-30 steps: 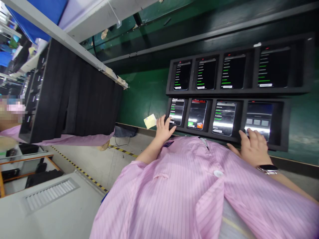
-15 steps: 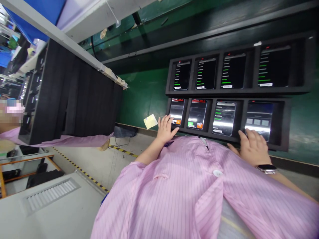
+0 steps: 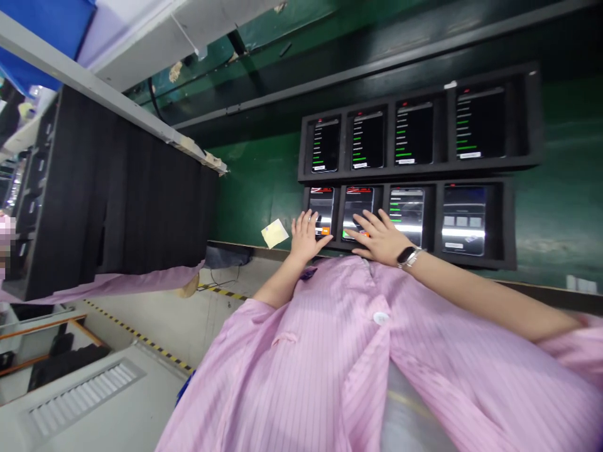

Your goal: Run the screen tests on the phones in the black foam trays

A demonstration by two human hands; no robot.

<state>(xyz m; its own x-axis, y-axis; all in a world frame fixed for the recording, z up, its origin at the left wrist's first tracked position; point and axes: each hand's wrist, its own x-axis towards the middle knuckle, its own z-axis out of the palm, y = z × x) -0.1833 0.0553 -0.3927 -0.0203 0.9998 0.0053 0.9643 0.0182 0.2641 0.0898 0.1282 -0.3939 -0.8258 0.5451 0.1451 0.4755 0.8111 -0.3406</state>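
Note:
Two black foam trays lie on the green bench, each holding a row of lit phones. My left hand (image 3: 305,236) rests with fingers spread at the lower edge of the leftmost phone (image 3: 321,205) in the near tray (image 3: 506,223). My right hand (image 3: 378,236), with a watch on its wrist, lies flat with fingers apart on the second phone (image 3: 357,204), which shows a green and an orange button. The third phone (image 3: 406,212) and the fourth phone (image 3: 464,218) in that row are untouched. The far tray (image 3: 527,125) holds phones with green lists on dark screens.
A yellow sticky note (image 3: 274,233) lies on the green bench (image 3: 254,188) left of the trays. A tall stack of black foam trays (image 3: 117,194) stands at the left. A grey cabinet (image 3: 80,389) and taped floor show below. Another person's pink sleeve (image 3: 94,285) is at the left.
My right hand has left the fourth phone and moved left onto the second phone. My left hand stays at the first phone. The view has shifted slightly.

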